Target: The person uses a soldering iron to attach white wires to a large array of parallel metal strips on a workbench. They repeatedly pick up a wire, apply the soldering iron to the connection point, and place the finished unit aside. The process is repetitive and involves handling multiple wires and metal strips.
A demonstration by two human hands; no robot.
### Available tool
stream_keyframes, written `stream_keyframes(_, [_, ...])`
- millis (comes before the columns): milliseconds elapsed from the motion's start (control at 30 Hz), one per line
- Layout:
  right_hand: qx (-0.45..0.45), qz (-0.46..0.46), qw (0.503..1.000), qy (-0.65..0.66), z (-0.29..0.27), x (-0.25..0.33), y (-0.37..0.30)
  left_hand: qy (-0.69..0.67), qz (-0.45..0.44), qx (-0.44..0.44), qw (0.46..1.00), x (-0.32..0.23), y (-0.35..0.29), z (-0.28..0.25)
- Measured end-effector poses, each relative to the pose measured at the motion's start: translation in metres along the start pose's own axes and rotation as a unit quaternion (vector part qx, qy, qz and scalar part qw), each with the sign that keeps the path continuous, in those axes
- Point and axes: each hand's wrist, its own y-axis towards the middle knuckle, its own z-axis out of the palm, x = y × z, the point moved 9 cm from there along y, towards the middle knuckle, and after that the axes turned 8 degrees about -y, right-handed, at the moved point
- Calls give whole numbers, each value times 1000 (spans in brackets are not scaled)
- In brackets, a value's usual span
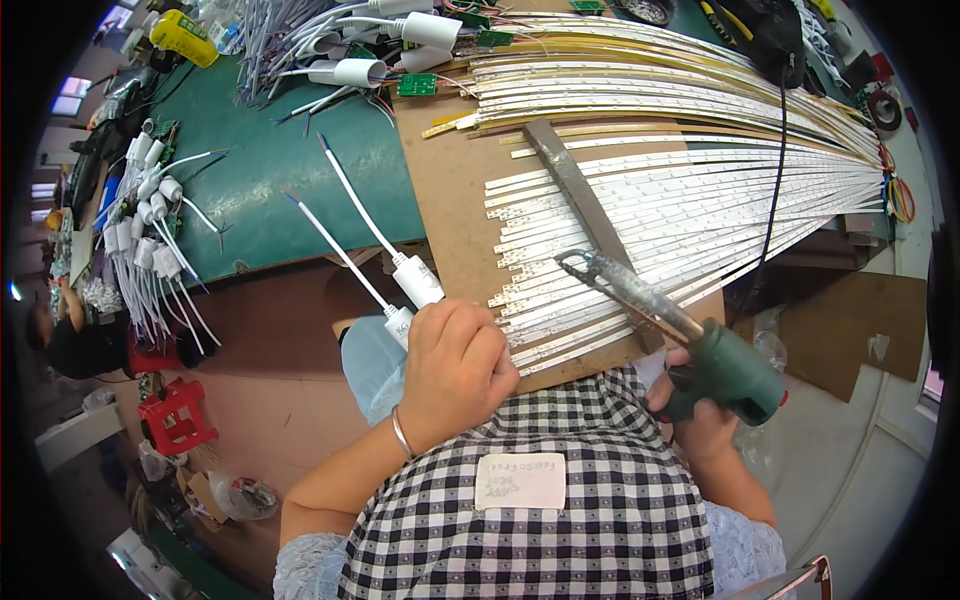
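Observation:
My left hand [455, 360] is closed at the near left edge of the brown board. Two white plastic end caps with white cables, one upper [417, 280] and one lower [400, 325], stick out from under its fingers. Their cables point away to the far left and end in thin coloured wires. What the fingertips press on is hidden. My right hand [705, 425] is wrapped round the handle of a green soldering gun [735, 370]. The gun's looped metal tip [572, 262] hangs over a fan of white LED strips [690, 215], near a dark metal bar [580, 190] lying across them.
A brown board [450, 200] carries the strips. On the green table [300, 200] lie bundles of capped white cables [150, 220], with white tubes [360, 72] and green circuit boards [417, 85] farther back. A black cord [781, 150] crosses the strips. A red stool [178, 415] stands at left.

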Motion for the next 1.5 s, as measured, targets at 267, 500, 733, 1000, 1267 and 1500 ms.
stream_keyframes(267, [54,7,998,35,7,6,8,89,-18,-14,996,-2,0,-5])
stream_keyframes(500, [54,8,998,29,6,5,8,116,-27,-12,993,-3,-1,-5])
stream_keyframes(733, [54,7,998,25,5,-1,5,123,-28,-9,992,-4,-1,-5])
stream_keyframes(1000, [52,3,998,28,4,-1,4,47,-49,41,997,0,2,-16])
stream_keyframes(1267, [60,2,997,53,7,0,0,69,14,99,993,44,15,-45])
stream_keyframes(1500, [60,4,996,66,6,-11,-6,71,-21,90,993,52,-22,-41])
